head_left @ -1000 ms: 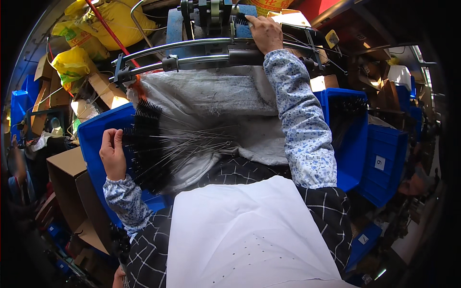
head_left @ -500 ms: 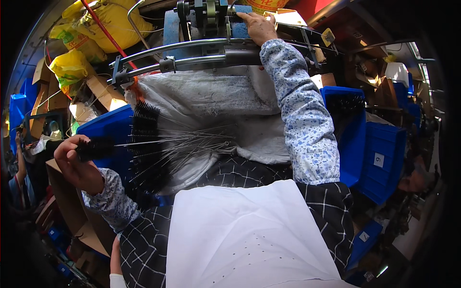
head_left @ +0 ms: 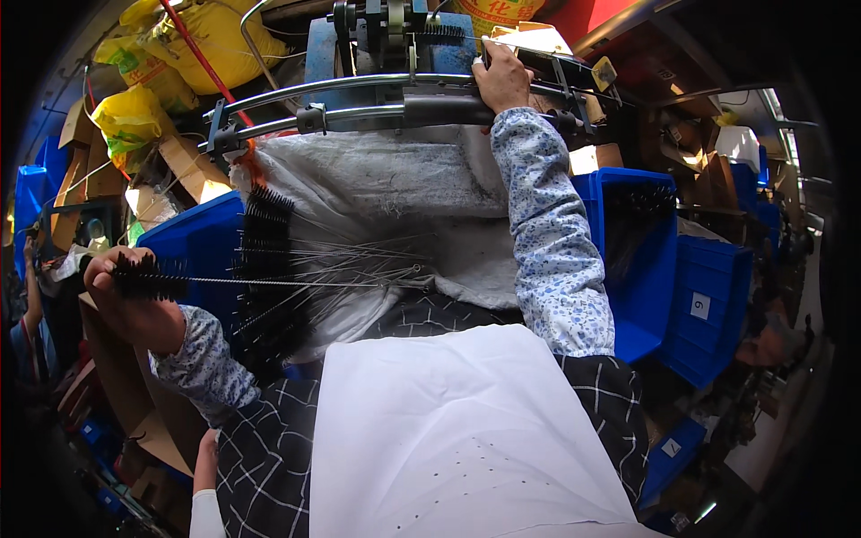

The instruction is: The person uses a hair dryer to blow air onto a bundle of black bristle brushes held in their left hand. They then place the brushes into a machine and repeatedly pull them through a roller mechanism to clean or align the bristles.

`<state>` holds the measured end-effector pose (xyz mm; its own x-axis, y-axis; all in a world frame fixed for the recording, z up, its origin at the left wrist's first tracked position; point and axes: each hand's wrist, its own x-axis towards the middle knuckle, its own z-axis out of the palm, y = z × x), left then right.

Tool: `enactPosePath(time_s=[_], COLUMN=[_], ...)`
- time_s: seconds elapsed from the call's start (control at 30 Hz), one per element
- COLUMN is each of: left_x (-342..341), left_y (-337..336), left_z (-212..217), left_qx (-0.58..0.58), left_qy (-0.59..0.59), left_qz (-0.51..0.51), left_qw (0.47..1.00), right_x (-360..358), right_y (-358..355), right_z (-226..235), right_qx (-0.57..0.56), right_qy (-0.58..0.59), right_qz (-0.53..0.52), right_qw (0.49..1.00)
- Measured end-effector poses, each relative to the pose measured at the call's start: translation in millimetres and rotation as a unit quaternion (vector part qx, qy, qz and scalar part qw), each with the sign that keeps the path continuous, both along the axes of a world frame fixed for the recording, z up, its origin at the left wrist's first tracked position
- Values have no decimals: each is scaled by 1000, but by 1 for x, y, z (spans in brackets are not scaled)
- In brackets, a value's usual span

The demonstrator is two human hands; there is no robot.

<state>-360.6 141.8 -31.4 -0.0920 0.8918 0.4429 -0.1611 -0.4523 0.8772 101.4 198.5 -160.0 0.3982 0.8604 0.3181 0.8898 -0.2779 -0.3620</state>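
Note:
My left hand (head_left: 134, 309), out at the left, is closed on the black bristle end of a long wire brush (head_left: 148, 278). Its thin twisted shaft runs right, over a pile of similar brushes (head_left: 265, 242) lying on a grey cloth (head_left: 386, 170) across my lap. At the far side, my right hand (head_left: 504, 81) is at the blue bench machine (head_left: 448, 59), its fingers closed at the wire end of another small black brush (head_left: 441, 34). That brush lies crosswise at the machine; the fingertip contact is partly hidden.
Curved metal rails (head_left: 359, 114) cross in front of the machine. Blue bins (head_left: 632, 260) stand at right, one holding black brushes. Another blue bin (head_left: 193, 247) is at left, near yellow bags (head_left: 215, 54) and cardboard boxes (head_left: 184, 170). Another person's arm (head_left: 32, 300) shows at far left.
My right hand has drawn back rightward from the machine, exposing more of the small brush there. My left hand has shifted slightly left and down, with its brush.

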Motion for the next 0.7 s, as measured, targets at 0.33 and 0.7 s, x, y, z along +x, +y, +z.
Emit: enactPosePath(time_s=[0.33,0.7], left_x=[-4,-11], left_y=[-3,-8], left_z=[6,7], left_qx=[-30,-8], left_qy=[-75,24], left_qz=[37,131], left_qw=[996,991], right_x=[-28,-59], right_y=[8,21], right_z=[4,3], right_qx=[-15,-1], right_qy=[-14,-22], right_qz=[-4,4], right_qw=[1000,1000])
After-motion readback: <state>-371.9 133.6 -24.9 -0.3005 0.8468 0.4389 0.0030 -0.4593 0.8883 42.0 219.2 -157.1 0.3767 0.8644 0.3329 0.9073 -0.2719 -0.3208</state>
